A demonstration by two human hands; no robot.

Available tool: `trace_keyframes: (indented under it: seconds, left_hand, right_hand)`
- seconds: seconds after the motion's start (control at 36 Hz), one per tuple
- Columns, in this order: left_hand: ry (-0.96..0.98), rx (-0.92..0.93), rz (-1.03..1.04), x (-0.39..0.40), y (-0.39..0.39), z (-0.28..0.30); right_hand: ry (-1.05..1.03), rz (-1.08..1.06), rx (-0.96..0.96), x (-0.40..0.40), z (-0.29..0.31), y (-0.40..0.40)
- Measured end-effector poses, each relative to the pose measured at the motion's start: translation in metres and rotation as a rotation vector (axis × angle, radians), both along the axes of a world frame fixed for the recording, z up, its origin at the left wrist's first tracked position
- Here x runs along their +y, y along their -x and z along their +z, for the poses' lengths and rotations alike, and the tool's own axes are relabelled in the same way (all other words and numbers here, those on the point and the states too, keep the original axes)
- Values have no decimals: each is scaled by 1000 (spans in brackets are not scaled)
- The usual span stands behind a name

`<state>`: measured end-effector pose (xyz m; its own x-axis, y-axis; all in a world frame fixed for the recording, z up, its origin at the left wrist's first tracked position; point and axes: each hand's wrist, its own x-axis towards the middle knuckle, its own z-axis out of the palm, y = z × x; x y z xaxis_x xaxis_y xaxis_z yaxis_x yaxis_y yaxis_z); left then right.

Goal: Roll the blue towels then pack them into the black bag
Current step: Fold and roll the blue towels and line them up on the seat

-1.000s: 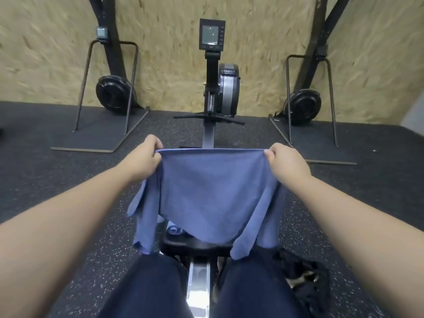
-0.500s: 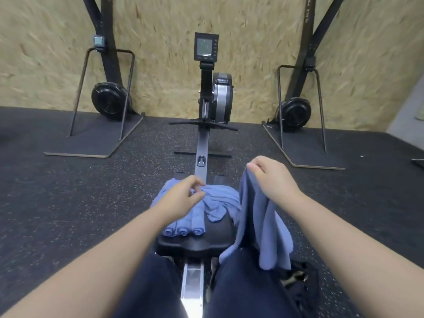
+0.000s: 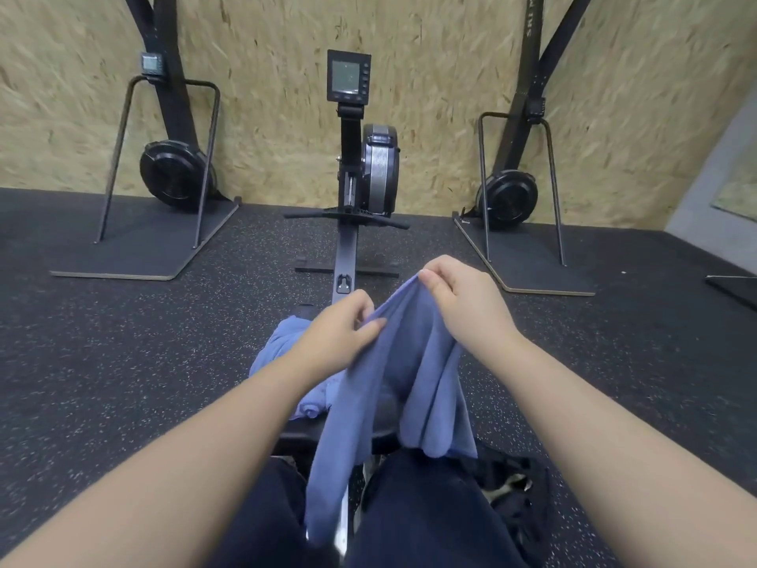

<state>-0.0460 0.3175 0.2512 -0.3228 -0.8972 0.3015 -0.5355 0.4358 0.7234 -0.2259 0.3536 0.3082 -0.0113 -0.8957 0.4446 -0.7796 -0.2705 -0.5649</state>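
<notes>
A blue towel [image 3: 393, 387] hangs in front of me, folded lengthwise and drooping down between my knees. My right hand [image 3: 458, 301] pinches its top edge, highest point of the cloth. My left hand [image 3: 340, 334] grips the same towel a little lower and to the left. Behind my left hand more blue towels [image 3: 282, 346] lie heaped on the rowing machine's black seat [image 3: 299, 434], partly hidden by my forearm. The black bag [image 3: 516, 498] lies open on the floor beside my right leg.
I sit astride a rowing machine whose rail [image 3: 346, 256] runs ahead to its flywheel and monitor [image 3: 348, 75]. Two ski machines on flat bases [image 3: 135, 243] [image 3: 528, 256] stand left and right against the chipboard wall. Speckled black rubber floor lies all around.
My left hand left the heap on the seat and took hold of the hanging towel. My right hand rose slightly with the towel's top edge.
</notes>
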Motion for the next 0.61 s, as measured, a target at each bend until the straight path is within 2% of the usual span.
trace_keyframes:
  seconds: [0.44, 0.61]
  left_hand:
    - [-128, -25, 256, -1, -76, -38]
    - [-62, -35, 278, -3, -70, -25]
  right_hand:
    - [22, -176, -184, -3, -5, 15]
    - [-116, -130, -66, 4, -18, -3]
